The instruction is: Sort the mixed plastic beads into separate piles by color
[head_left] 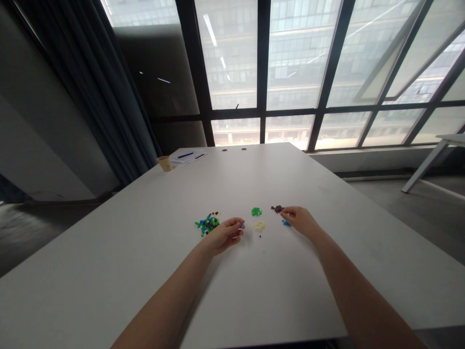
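My left hand (pixel 225 236) is closed in a loose pinch on a small blue toy brick (pixel 241 224). It sits just right of a mixed pile of toy bricks (pixel 208 224) in blue, green, brown and cream, partly covering that pile. My right hand (pixel 300 219) has its fingertips pressed together at the edge of a brown brick pile (pixel 278 209); what they hold, if anything, is hidden. Under that hand lies a small group of blue bricks (pixel 286 223). Between the hands are a green pile (pixel 256 212) and a cream pile (pixel 259 226).
One dark brick (pixel 260 236) lies alone in front of the cream pile. At the far left of the white table (pixel 254 174) stand a paper cup (pixel 165 164) and papers (pixel 181 159) with a blue pen (pixel 185 155). Windows rise behind the table.
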`<state>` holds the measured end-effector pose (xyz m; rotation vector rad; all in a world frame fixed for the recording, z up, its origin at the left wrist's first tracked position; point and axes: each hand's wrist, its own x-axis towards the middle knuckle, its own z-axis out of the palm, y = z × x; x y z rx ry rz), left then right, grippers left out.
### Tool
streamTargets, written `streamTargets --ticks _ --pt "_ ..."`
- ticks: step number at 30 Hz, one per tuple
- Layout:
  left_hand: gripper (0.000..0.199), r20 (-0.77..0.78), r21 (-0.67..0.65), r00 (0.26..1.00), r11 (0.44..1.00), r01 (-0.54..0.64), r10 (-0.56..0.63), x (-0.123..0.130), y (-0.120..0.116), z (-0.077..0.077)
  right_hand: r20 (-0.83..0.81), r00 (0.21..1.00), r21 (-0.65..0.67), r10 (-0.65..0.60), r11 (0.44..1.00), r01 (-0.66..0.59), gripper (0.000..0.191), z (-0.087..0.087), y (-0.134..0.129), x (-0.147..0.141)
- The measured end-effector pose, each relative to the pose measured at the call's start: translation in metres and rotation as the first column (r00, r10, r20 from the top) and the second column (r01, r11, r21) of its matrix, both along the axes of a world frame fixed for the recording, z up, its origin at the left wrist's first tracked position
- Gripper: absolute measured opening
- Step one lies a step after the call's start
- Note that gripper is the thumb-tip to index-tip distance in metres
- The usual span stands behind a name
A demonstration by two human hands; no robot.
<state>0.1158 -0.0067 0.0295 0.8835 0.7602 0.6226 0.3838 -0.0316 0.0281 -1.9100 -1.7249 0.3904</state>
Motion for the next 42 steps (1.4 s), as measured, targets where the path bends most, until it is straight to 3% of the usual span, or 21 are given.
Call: streamTargets --ticks 4,9,16,25,35,38,42 --pt "0.031 -0.005 -0.018 1.000 0.999 -0.028 0.028 0.009 -0.004 -0.005 -0.026 0.990 0.128 0.138 0.983 -0.134 0.026 -0.001 0.000 -0.013" --pt "0.033 -0.003 0.013 1.000 1.000 -0.022 0.022 0.015 -0.007 -0.008 -0.083 0.927 0.307 0.366 0.894 -0.325 0.021 0.002 -0.007 -0.041" --pt "0.033 -0.002 0.116 0.998 0.992 -0.059 0.060 0.021 -0.012 -0.010 -0.107 0.891 0.430 0.441 0.829 -0.359 0.015 0.004 -0.021 -0.074" --pt "0.036 0.035 0.171 0.997 0.983 -0.072 0.067 0.026 -0.015 -0.013 -0.052 0.896 0.444 0.440 0.814 -0.374 0.011 -0.002 -0.022 -0.081" --pt "0.039 -0.029 0.196 0.994 0.976 -0.093 0.101 0.026 -0.012 -0.017 -0.049 0.903 0.443 0.426 0.820 -0.362 0.009 -0.002 -0.020 -0.080" --pt "0.037 -0.093 0.195 0.988 0.975 -0.105 0.125 0.027 -0.011 -0.017 -0.044 0.931 0.412 0.364 0.855 -0.315 0.011 -0.002 -0.011 -0.064" --pt "0.032 -0.156 0.223 0.977 0.968 -0.111 0.148 0.024 -0.009 -0.016 -0.009 0.981 0.261 0.193 0.948 -0.184 0.018 -0.003 0.003 -0.013"
